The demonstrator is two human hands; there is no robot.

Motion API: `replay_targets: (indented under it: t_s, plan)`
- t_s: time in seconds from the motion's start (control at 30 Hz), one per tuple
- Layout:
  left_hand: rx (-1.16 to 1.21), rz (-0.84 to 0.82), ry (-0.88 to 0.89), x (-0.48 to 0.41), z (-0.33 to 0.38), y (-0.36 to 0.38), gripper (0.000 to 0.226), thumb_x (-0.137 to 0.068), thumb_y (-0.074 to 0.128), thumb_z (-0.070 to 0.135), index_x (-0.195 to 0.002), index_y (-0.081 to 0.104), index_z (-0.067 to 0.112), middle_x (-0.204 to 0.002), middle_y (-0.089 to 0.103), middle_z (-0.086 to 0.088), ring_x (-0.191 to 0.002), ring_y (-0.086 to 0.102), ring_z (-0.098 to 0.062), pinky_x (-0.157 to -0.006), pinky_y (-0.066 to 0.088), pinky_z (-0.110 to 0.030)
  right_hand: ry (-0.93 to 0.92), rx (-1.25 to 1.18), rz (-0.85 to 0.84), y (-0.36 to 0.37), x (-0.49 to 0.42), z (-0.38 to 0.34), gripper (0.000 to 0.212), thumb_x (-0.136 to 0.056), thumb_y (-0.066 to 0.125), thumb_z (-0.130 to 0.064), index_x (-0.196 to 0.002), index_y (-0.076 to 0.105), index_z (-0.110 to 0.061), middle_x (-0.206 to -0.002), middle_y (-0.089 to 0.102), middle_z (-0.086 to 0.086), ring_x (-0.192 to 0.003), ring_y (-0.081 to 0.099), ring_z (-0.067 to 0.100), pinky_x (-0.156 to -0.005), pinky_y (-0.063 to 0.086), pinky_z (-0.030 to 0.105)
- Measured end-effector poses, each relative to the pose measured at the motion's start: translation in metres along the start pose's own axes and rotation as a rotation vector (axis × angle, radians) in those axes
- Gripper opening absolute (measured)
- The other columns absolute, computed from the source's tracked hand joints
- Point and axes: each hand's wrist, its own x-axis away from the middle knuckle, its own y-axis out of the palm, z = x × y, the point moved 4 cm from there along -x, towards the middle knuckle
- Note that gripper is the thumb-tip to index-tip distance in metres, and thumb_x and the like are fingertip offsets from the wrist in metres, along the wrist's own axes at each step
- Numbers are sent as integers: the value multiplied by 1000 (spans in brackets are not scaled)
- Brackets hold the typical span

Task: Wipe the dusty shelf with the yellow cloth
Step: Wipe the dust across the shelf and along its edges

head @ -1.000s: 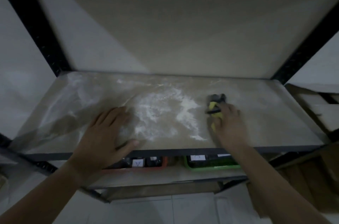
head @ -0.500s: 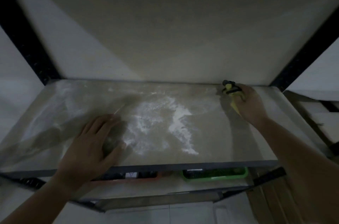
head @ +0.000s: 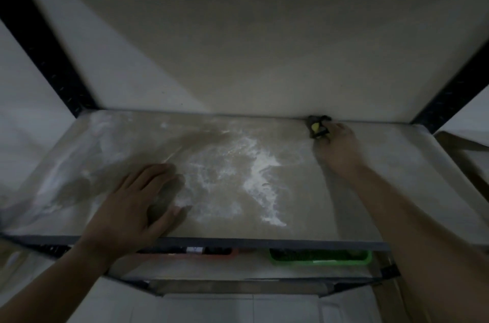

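Note:
The shelf board is pale, with white dust smeared across its middle and a thinner film toward the left. My right hand reaches to the back edge on the right, closed on the yellow cloth, which shows as a small yellow and dark bunch against the back wall. My left hand lies flat on the board near the front left, fingers spread, its thumb at the edge of the dust.
Black metal uprights stand at the back corners. The shelf above hangs close overhead. Below the front rail sit an orange tray and a green tray. Cardboard lies to the right.
My right hand has carried the cloth from the middle right of the board away to the back edge. My left hand has stayed flat in place.

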Motion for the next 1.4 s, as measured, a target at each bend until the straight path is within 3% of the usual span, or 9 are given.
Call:
replay_targets:
  t_s: [0.23,0.37,0.47,0.6,0.9,1.07,1.17,1.3,1.4]
  plan:
    - [-3,-6,13,2,-2,2,73,-99,38,67,-144,58,14,-148,54,0,-136,51,-22,-111,42,-41,-265,-351,-297,45,71,-127,44,-90,53,-1,-133,59,-11,-134,58,9,-119,56,23,-95,36,10]
    - [8,2,17,1,-5,3,69,-98,43,64,-145,57,15,-149,53,1,-137,50,-22,-112,40,-39,-301,-428,-91,3,57,-98,42,-86,48,-7,-124,65,-6,-125,67,9,-115,62,22,-102,43,24]
    - [11,8,17,2,-7,6,68,-98,44,66,-144,57,18,-148,53,3,-137,50,-20,-112,38,-36,-242,-367,-13,-42,17,-26,38,-94,51,-9,-131,59,-10,-112,66,6,-101,62,17,-82,49,24]
    - [0,-7,5,0,-8,6,70,-95,45,68,-142,60,18,-146,53,3,-135,50,-20,-109,42,-41,97,59,85,-58,-17,62,35,-90,53,-29,-122,64,-24,-117,68,13,-104,62,35,-88,52,38]
    - [-3,-10,-11,0,-3,1,69,-96,45,65,-141,61,16,-146,55,1,-135,50,-20,-108,42,-39,-168,-79,16,29,5,-54,41,-84,48,-11,-120,65,-1,-121,65,21,-111,60,37,-102,45,40]
    - [14,-1,8,2,-4,-1,67,-96,46,64,-141,62,17,-146,56,0,-136,50,-20,-110,38,-36,-480,-270,-305,36,17,-121,41,-83,50,-1,-121,65,-2,-123,65,15,-112,62,26,-100,38,15]
    - [29,7,-3,1,-3,-2,66,-96,46,66,-139,63,19,-145,57,0,-135,51,-20,-108,43,-41,-381,-285,10,7,-5,-85,44,-81,46,-18,-115,66,3,-116,67,22,-103,62,20,-95,31,4]
    - [33,-7,-22,0,-4,-1,67,-95,46,68,-140,63,21,-147,56,2,-136,50,-18,-108,44,-44,-71,-44,38,16,-21,-44,38,-88,53,-7,-123,66,-11,-123,66,19,-109,61,34,-96,45,31]
    - [37,-21,-16,-1,-5,-1,67,-95,45,69,-141,62,23,-148,55,4,-138,48,-17,-110,44,-43,-249,-220,-13,38,-7,-97,37,-81,53,-3,-111,72,-14,-111,72,9,-97,65,23,-90,50,34]
